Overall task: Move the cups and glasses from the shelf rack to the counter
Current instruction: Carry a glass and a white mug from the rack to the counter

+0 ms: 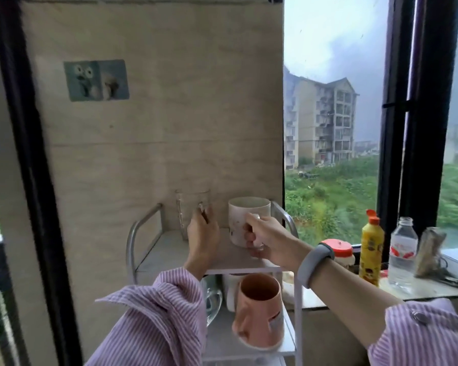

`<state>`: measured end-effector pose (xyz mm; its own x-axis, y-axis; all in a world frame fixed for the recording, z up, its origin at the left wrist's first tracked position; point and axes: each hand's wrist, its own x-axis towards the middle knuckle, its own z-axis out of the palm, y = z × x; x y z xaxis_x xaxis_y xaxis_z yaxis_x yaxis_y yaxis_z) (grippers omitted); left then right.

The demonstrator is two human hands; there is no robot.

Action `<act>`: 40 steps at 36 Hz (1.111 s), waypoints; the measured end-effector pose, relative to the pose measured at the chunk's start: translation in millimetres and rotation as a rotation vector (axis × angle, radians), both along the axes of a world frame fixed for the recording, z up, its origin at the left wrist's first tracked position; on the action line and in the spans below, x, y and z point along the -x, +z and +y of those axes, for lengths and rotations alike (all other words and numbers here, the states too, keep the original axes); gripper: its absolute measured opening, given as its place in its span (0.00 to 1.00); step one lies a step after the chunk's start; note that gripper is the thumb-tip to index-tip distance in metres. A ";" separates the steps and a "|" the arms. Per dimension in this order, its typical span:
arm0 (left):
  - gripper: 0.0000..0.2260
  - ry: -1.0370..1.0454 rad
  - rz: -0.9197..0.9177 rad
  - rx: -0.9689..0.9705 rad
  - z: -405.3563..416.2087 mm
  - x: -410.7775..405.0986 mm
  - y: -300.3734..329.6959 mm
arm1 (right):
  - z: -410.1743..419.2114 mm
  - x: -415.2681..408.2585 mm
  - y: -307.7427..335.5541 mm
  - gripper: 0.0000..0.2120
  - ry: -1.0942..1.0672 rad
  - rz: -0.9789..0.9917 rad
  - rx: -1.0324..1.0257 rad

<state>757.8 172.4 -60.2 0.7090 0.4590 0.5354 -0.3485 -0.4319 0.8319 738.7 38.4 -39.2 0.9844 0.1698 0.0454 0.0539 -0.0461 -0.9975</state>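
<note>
Clear glass is what my left hand [202, 232] meets first: a tall measuring glass [192, 211] with markings up its side, standing at the back left of the shelf rack's [132, 233] top tier against the beige tiled wall [156, 128]. My fingers curl round its right side, the thumb hidden behind my palm, so I cannot tell how firm the hold is. Just to the right, my right hand [265, 240] grips the handle of a white mug [245, 220], fingers wrapped through it; whether its base rests on the shelf or is just above it I cannot tell. A grey wristband [315, 262] sits on that wrist, and both arms wear striped lilac sleeves [154, 318].

On the tier below, partly under my left sleeve, is a clear glass mug [213, 299], then something white behind, and at the front a peach-coloured cup [259, 310] standing upright.

Further right, on the counter [421, 289] beneath the window, stand a red-lidded jar [340, 250], a yellow bottle [371, 249] with an orange cap, a clear plastic bottle [403, 249] without its cap, and a blurred brownish packet [430, 250].
</note>
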 end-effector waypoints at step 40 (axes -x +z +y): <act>0.11 -0.644 -0.383 -0.174 -426.0 228.2 6.2 | -440.1 310.1 -6.8 0.23 -0.858 -0.586 0.408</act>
